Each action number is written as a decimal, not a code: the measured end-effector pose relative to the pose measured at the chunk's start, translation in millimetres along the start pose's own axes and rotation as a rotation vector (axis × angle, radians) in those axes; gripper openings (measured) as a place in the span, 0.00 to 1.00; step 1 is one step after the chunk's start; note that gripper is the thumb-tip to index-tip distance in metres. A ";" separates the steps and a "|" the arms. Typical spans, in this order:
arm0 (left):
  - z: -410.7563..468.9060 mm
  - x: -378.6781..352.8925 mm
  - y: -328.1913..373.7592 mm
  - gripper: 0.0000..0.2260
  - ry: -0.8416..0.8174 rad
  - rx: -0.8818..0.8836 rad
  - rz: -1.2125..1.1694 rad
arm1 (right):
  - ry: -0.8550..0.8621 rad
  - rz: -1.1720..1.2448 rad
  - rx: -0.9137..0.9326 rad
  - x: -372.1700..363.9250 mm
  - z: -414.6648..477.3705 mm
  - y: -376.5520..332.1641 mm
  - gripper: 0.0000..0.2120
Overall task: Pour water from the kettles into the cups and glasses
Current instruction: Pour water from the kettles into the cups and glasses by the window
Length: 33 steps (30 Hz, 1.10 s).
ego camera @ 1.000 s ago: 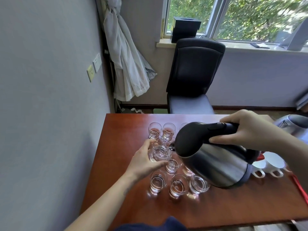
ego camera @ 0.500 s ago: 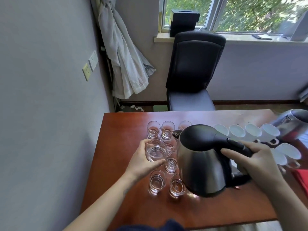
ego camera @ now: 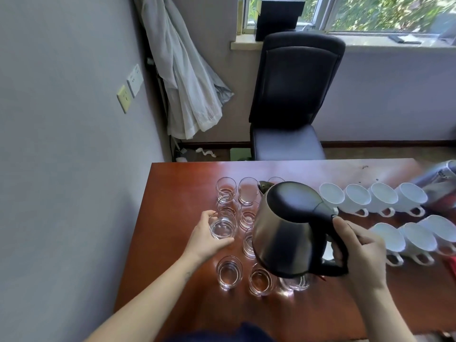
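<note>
A reddish-brown wooden table (ego camera: 172, 243) stands against a grey wall (ego camera: 61, 144), with a black office chair (ego camera: 291, 95) behind its far edge. A stainless steel electric kettle (ego camera: 283, 238) with a black lid and handle hangs roughly upright over the right side of a cluster of clear drinking glasses (ego camera: 229, 271), hiding some of them; its spout points away from the person. The right hand (ego camera: 357, 250) grips the kettle's handle, fingers curled around it. To the right, white cups (ego camera: 357, 198) sit in two rows, handles toward the person. A second kettle (ego camera: 441, 183), blurred, is cut off at the right edge. The left hand (ego camera: 204, 238) wraps thumb and fingers around one glass (ego camera: 223, 228) of water at the cluster's left side
</note>
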<state>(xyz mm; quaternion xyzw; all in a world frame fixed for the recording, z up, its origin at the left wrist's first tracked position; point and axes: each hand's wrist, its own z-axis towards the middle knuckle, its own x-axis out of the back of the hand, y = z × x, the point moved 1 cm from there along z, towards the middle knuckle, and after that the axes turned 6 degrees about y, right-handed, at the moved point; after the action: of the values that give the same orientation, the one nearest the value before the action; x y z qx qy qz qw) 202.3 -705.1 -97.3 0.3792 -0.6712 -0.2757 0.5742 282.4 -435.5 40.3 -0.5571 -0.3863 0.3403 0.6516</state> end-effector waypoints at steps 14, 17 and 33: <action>19.9 -30.8 -15.4 0.37 -0.063 0.083 0.182 | 0.184 0.141 -0.098 -35.8 44.7 33.8 0.38; 22.4 -36.0 -16.0 0.37 -0.078 0.097 0.223 | 0.198 0.138 -0.085 -46.6 55.4 33.5 0.29; 29.1 -46.8 -22.0 0.44 -0.245 0.138 0.321 | 0.340 0.222 -0.086 -58.9 61.0 31.6 0.25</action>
<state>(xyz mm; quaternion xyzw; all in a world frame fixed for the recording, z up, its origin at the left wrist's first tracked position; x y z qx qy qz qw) 180.5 -680.6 -146.8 0.2694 -0.8052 -0.1779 0.4975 200.4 -454.1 6.6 -0.6729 -0.2211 0.2944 0.6416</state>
